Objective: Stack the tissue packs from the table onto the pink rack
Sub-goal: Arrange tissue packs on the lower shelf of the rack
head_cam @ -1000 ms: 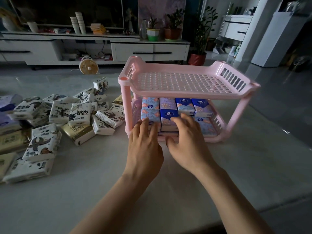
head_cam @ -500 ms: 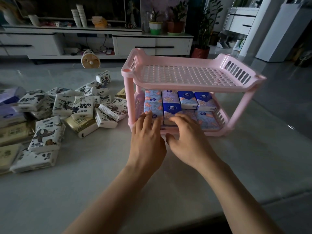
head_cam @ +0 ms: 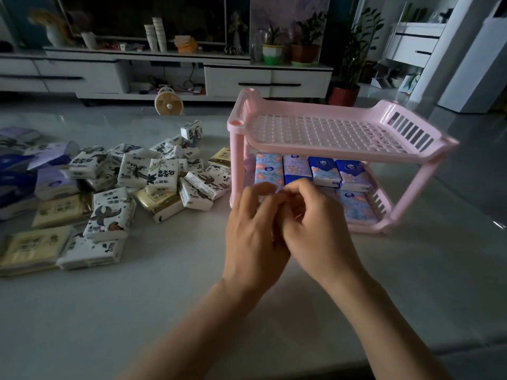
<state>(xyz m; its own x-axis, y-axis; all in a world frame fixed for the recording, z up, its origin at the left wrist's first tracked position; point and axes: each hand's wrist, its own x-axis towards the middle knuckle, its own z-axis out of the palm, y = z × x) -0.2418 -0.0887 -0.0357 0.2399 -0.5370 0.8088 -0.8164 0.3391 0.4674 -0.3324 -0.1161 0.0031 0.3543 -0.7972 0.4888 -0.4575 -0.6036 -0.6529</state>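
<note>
As my left hand point(head_cam: 255, 231) and right hand point(head_cam: 318, 229) leave the pink rack point(head_cam: 301, 145) slack and empty, I eye the tissue packs point(head_cam: 162, 176) mid-left.

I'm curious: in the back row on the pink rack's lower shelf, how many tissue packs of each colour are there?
Light blue floral pack: 1
Lilac floral pack: 1
Dark-blue-topped packs: 2
Total: 4

Ahead of you a small round beige fan point(head_cam: 168, 105) stands before a long white TV cabinet point(head_cam: 267, 78) carrying a green-potted plant point(head_cam: 272, 52) and stacked white cups point(head_cam: 156, 34).
</note>
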